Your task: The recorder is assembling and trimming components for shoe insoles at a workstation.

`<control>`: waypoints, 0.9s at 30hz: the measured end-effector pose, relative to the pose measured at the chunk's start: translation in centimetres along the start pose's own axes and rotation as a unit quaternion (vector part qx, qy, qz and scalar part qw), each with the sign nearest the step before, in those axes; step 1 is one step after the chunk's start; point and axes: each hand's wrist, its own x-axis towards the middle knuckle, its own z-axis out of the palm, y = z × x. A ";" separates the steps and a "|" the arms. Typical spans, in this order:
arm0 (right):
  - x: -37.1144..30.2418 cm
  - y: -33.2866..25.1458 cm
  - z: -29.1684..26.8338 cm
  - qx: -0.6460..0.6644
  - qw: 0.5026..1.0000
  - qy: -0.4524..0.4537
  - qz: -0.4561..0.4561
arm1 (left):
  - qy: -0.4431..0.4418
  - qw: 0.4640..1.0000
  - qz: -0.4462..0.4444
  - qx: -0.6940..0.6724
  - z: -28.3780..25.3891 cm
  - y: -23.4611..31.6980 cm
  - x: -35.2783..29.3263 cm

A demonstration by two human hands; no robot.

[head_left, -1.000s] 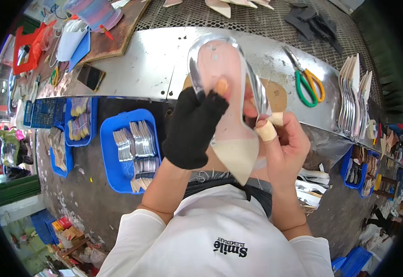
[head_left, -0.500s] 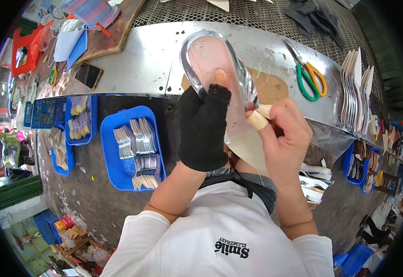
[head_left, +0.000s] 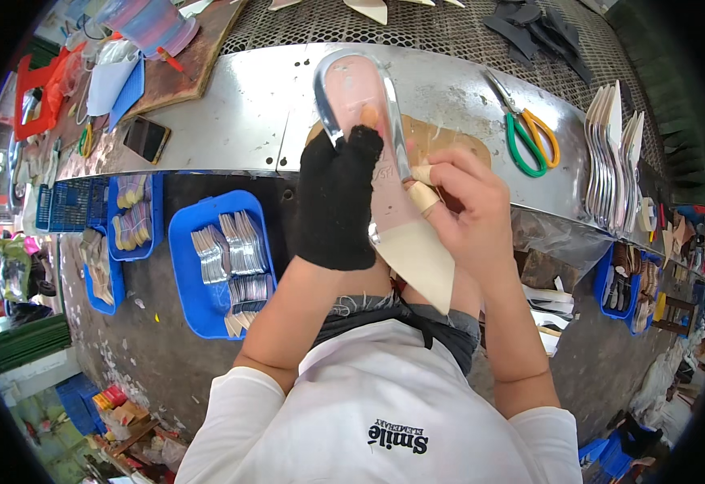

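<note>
Over the metal bench's front edge I hold a shoe insole, pinkish over most of its length with a pointed cream end toward me. A shiny silver strip wraps the rounded far end and runs down its sides. My left hand, in a black fingerless glove, grips it with the thumb on top; its other fingers are hidden underneath. On the insole's right edge, my right hand pinches the silver rim between thumb and forefinger, both covered with beige tape. Behind the insole lies a tan board.
Green-and-orange-handled scissors lie on the metal bench, left of stacked silver-edged insoles. A phone rests at the left. Below stands a blue bin of insole stacks. Black pieces lie on the mesh surface.
My right hand has moved left and slightly down along the insole's edge, still pinching. The insole has shifted a little left, and its cream pointed end shows more fully.
</note>
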 end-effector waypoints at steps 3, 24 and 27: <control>0.6 0.5 -0.9 0.188 0.968 -0.102 0.132 | -0.076 0.992 -0.075 -0.068 -0.2 0.6 1.5; -2.0 1.4 -1.5 0.359 0.882 -0.042 0.303 | -0.102 0.967 -0.146 -0.181 -3.6 -3.0 1.0; -2.3 0.2 -1.9 0.331 0.901 -0.017 0.280 | -0.127 0.976 -0.126 -0.122 -3.8 -2.9 1.0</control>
